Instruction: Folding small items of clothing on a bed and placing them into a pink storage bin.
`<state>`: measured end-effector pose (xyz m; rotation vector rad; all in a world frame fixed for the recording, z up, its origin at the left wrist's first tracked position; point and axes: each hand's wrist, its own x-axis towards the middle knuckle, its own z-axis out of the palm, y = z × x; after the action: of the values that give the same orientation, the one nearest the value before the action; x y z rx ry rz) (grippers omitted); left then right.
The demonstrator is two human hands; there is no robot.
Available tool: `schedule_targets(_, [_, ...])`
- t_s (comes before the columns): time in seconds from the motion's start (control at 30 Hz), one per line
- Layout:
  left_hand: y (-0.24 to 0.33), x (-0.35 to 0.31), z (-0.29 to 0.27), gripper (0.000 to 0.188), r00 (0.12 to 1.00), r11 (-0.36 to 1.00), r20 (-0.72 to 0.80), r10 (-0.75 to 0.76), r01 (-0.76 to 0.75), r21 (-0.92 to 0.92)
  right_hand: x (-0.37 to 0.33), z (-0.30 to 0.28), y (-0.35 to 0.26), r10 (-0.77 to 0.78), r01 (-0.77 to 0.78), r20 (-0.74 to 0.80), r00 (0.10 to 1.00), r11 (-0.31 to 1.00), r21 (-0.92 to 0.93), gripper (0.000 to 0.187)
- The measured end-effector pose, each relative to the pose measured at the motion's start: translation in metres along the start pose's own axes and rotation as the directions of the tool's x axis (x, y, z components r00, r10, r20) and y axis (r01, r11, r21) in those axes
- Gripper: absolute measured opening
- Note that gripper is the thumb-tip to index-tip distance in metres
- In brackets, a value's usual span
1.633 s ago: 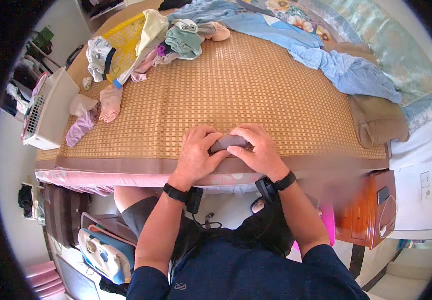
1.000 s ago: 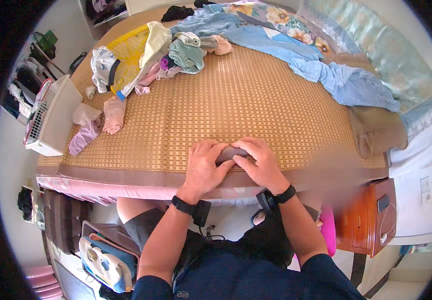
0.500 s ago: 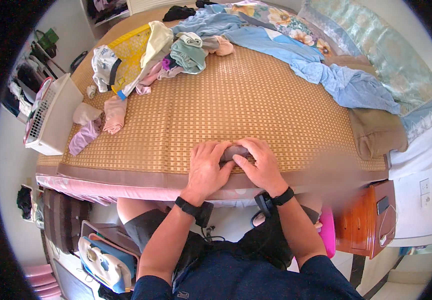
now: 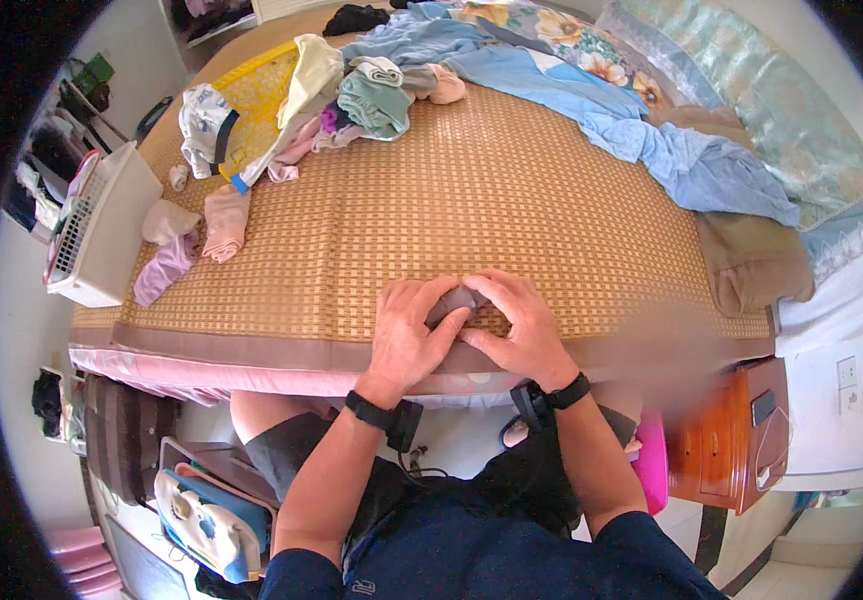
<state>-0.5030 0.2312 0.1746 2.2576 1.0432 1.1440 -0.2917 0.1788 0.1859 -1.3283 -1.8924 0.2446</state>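
Note:
A small bundle of grey-mauve cloth (image 4: 457, 301), rolled up, rests on the woven mat (image 4: 352, 240) close to the bed's near edge. My left hand (image 4: 412, 330) curls round its left side, fingers over the top and thumb at the near side. From the right, the fingertips of my right hand (image 4: 520, 325) press on its upper end, while that thumb sits a little below it. Much of the bundle is covered by my fingers, so its exact kind cannot be made out. Both wrists wear black straps.
Folded pink cloth (image 4: 226, 222) and a lilac piece (image 4: 167, 268) lie left, beside a white basket (image 4: 102, 230). Several garments lie round a yellow mesh panel (image 4: 254, 110). Light-blue clothing (image 4: 552, 85) stretches across the far right. A wooden cabinet (image 4: 717, 435) stands right of the bed.
The cloth roll has turned from nearly level to slanted and shows less between my hands. My right thumb has slid off it, down toward the near edge.

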Motion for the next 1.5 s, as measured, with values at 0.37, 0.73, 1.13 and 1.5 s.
schedule_targets(0.37, [-0.005,-0.004,0.006,0.039,0.998,1.000,-0.067,0.010,-0.008,0.024,-0.001,0.003,0.003,-0.001,0.000,-0.011,1.000,1.000,-0.029,0.063])
schedule_targets(0.73, [-0.009,-0.004,0.011,0.035,0.991,0.999,-0.133,0.011,-0.006,0.044,0.000,0.005,0.001,0.015,-0.016,-0.017,1.000,0.999,-0.044,0.062])
schedule_targets(1.13, [-0.006,-0.005,0.008,0.037,0.994,0.999,-0.105,0.019,-0.014,0.051,0.000,0.006,0.001,0.032,-0.033,-0.024,0.999,0.999,-0.038,0.058])
schedule_targets(1.5, [-0.007,-0.006,0.006,0.040,0.997,0.999,-0.077,0.010,-0.006,0.042,0.000,0.008,0.001,0.020,-0.021,-0.034,0.999,0.999,-0.030,0.060])
